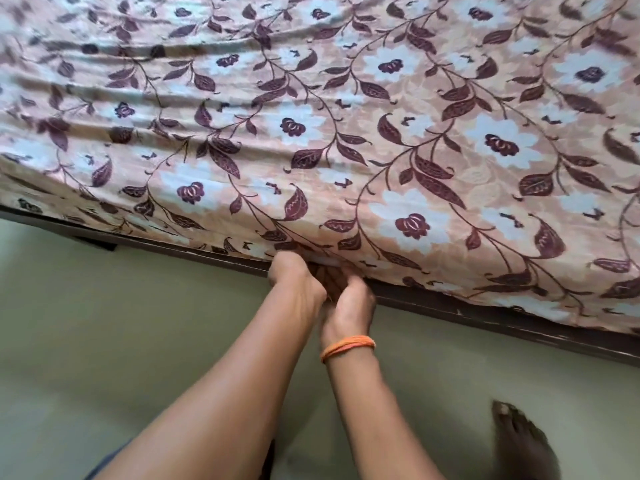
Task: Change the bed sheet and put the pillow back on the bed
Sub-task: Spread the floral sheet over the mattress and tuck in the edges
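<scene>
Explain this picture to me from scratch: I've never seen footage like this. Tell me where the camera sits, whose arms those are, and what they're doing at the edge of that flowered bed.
There is no machine here. The one picture comes from a wide-angle camera worn on a person's head, looking forward and down, so the two bare arms reaching in from the bottom are the wearer's own.

The left hand and the right hand, whose wrist carries an orange thread band, meet at the near edge of the bed. Their fingers disappear under the floral bed sheet where it hangs over the dark bed frame, so it looks like tucking, though the exact grip is hidden. The sheet covers the whole top with some wrinkles on the left. No pillow is in view. Below is a pale green floor, with the person's bare foot at lower right.
</scene>
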A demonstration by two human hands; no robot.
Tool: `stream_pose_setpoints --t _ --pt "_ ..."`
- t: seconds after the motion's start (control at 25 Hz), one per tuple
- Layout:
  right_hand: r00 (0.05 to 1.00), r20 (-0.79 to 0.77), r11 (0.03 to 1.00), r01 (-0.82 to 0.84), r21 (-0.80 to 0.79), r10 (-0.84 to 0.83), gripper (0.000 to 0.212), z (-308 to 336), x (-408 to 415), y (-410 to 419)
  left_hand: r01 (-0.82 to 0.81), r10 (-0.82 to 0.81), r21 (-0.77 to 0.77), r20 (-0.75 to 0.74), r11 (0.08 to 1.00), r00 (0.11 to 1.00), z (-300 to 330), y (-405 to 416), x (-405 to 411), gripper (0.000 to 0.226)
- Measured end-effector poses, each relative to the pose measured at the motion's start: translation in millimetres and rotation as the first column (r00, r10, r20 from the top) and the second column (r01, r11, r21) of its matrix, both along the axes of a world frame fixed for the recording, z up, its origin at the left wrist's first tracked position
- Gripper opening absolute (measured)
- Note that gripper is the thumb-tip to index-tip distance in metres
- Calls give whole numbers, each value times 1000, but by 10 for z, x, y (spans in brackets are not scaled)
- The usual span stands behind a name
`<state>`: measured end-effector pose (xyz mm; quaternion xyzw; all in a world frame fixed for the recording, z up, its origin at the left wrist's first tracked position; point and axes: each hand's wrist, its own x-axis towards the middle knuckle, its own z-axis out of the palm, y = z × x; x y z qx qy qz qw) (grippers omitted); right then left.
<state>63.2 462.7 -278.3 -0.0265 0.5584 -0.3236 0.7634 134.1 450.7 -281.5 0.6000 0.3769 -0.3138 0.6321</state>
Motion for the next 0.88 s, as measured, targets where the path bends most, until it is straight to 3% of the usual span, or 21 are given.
stream_pose_setpoints --t 0.16,0.24,0.36,0.48,0.6,0.68,0.88 --pt "998 17 998 65 -2 -65 27 -36 112 27 51 -53 -78 -24 996 998 6 38 -16 46" --pt "996 37 996 80 -27 -79 19 -6 155 87 85 -86 -85 -4 993 996 8 97 -17 40" --pt "985 173 996 40 -75 -26 14 95 80 181 193 -187 -202 48 960 981 421 310 -151 29" --pt "957 284 994 -34 -102 62 15 157 -170 286 254 -237 -233 100 939 966 789 614 -209 37" --pt "948 281 982 -111 -153 151 35 266 -366 328 272 -227 -309 175 911 958 1003 892 -123 51" --pt "944 313 988 -65 -137 106 52 275 -386 334 275 -221 -328 193 904 956 1005 953 -67 54" --pt "914 403 994 83 -69 -48 69 103 -124 319 208 -172 -433 120 877 978 566 884 38 38"
